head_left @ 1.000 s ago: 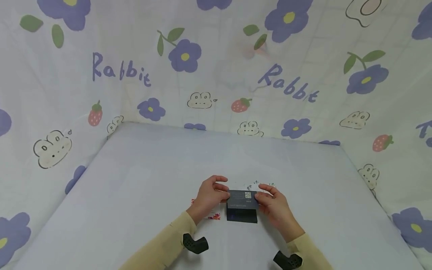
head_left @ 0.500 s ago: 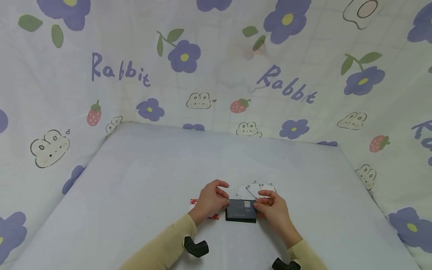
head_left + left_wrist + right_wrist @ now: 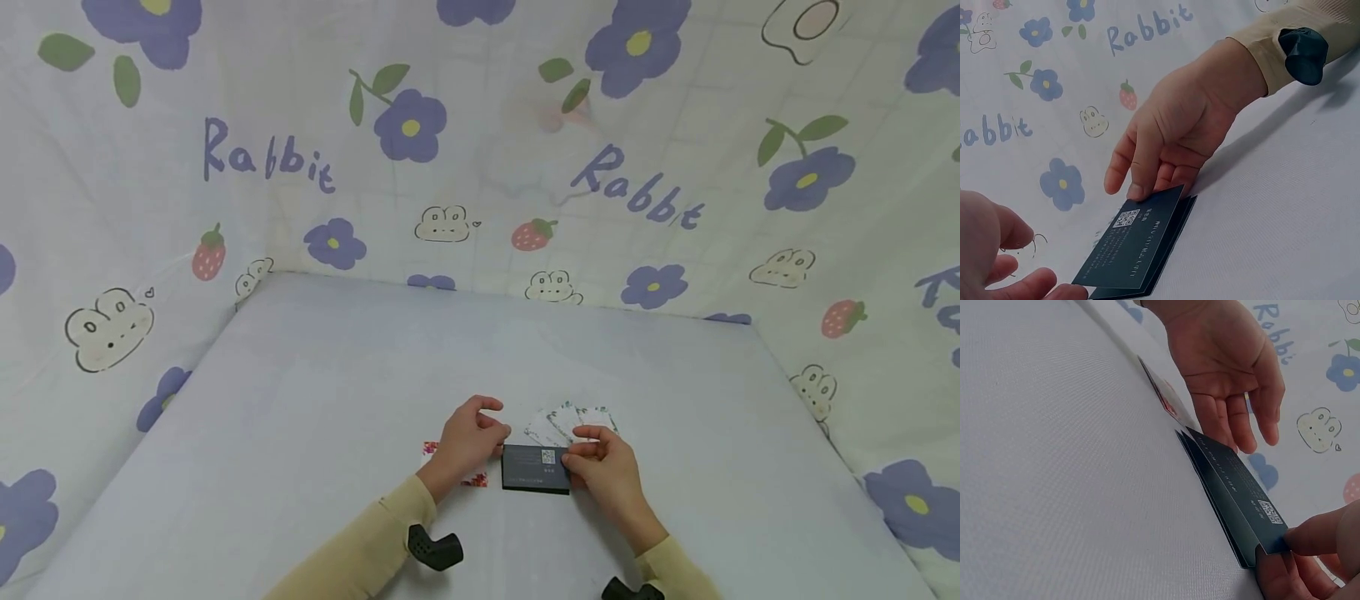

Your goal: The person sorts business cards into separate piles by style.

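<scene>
A dark card [image 3: 525,472] with a white QR code and small print lies in front of me, tilted slightly over a further dark layer [image 3: 1213,500]. My right hand [image 3: 611,475] pinches its right edge, thumb on top and fingers beneath, as the right wrist view shows. My left hand [image 3: 461,446] is at the card's left edge with loosely bent fingers; in the left wrist view one fingertip is against the card's near corner, and the thumb is off it. Whether the dark layers join at a fold cannot be told.
White cards [image 3: 558,421] with a leafy print lie fanned out behind the dark card. A white card with red flowers [image 3: 476,481] is partly covered by my left hand. A printed curtain [image 3: 480,167] encloses the white table [image 3: 337,358] at the back and sides.
The dark card has come down toward me onto the dark layer below, narrowing the gap between them. Both hands followed it down; lately the left thumb has come off the card.
</scene>
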`<state>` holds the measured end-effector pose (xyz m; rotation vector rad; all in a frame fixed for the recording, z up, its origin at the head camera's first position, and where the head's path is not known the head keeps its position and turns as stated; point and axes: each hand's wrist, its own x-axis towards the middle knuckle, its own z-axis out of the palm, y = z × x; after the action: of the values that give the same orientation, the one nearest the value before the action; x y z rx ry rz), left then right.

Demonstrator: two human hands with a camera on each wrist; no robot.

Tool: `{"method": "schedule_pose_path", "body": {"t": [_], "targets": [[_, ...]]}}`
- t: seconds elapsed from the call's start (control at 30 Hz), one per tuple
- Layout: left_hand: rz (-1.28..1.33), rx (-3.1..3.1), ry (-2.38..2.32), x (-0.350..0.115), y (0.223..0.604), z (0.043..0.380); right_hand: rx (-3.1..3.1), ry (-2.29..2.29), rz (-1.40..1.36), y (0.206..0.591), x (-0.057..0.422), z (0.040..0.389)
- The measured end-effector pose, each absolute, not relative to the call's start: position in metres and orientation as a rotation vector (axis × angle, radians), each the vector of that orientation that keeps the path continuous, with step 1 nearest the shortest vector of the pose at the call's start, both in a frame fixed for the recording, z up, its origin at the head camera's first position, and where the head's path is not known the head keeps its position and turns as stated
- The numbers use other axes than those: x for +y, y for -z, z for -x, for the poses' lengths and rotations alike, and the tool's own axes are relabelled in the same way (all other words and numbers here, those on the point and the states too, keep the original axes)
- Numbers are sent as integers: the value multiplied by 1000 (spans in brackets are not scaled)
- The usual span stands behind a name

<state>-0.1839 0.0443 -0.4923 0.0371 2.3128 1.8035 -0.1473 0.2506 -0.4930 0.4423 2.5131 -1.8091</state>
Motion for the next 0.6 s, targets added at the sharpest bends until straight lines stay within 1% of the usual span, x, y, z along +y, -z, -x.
{"method": "schedule_pose_path", "body": {"t": [0.6], "targets": [[-18, 2336, -1770, 43, 494, 182, 2606, 1663, -374, 484, 248, 143]]}}
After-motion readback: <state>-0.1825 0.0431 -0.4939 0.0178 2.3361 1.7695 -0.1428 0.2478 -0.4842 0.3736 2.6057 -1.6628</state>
